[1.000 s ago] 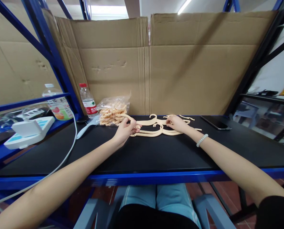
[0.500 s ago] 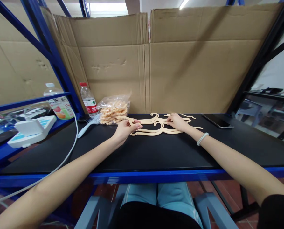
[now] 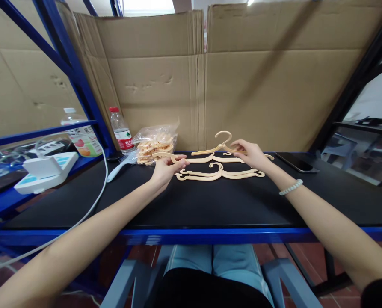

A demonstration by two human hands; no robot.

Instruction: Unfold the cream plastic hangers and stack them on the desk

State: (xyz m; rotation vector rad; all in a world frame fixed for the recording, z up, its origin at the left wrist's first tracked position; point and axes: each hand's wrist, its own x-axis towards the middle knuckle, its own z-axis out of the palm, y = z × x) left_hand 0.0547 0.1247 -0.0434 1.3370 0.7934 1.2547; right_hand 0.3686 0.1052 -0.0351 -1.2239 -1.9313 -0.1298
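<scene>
My right hand (image 3: pixel 254 155) pinches one end of a cream plastic hanger (image 3: pixel 210 149), which is raised off the tabletop with its hook upward. My left hand (image 3: pixel 164 171) has its fingers closed on another cream hanger (image 3: pixel 161 154), whose curved part shows above and in front of the fingers. Between and just in front of the hands lies a pair of overlapping hangers (image 3: pixel 201 176), flat on the black tabletop (image 3: pixel 223 205). More hanger parts lie behind them, partly covered by the raised one and by my right hand.
At the back left stand a clear plastic bag of pale pieces (image 3: pixel 155 146), a red-capped water bottle (image 3: pixel 122 132) and a light-blue handled brush (image 3: pixel 120 167). A phone (image 3: pixel 296 162) lies on the right. Cardboard (image 3: pixel 261 94) walls the back; a white cable (image 3: pixel 96 201) crosses the left side.
My right hand has lifted a hanger from the group, moving up and to the right; its hook now stands upright. My left hand stays in nearly the same place.
</scene>
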